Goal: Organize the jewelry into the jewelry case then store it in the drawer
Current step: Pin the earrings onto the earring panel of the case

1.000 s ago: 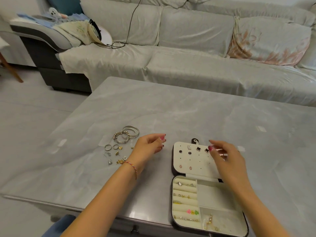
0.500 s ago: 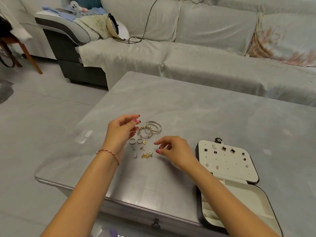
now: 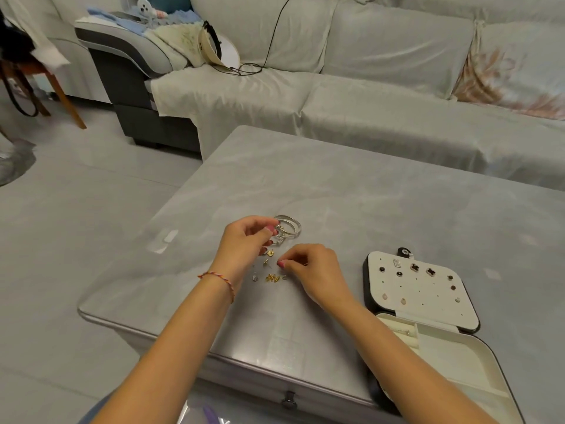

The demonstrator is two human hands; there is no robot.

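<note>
Behind, a long pale grey fabric sofa (image 3: 382,87) is standing past the grey marble-look table (image 3: 351,194), which is carrying everything else. On the right side of the table a cream jewelry case with a dark outer shell (image 3: 422,301) is lying open, its lid panel holding small stud earrings. The person's left hand (image 3: 244,243) is hovering beside the stacked silver bangles (image 3: 290,226), its fingers curled, thumb and fingertips close together; whether they are pinching a piece is not possible to tell. The right hand (image 3: 312,267) is resting near, fingers bent inward, the grip also unclear. Between both hands, small gold and silver earrings (image 3: 270,275) are lying loose on the table.
</note>
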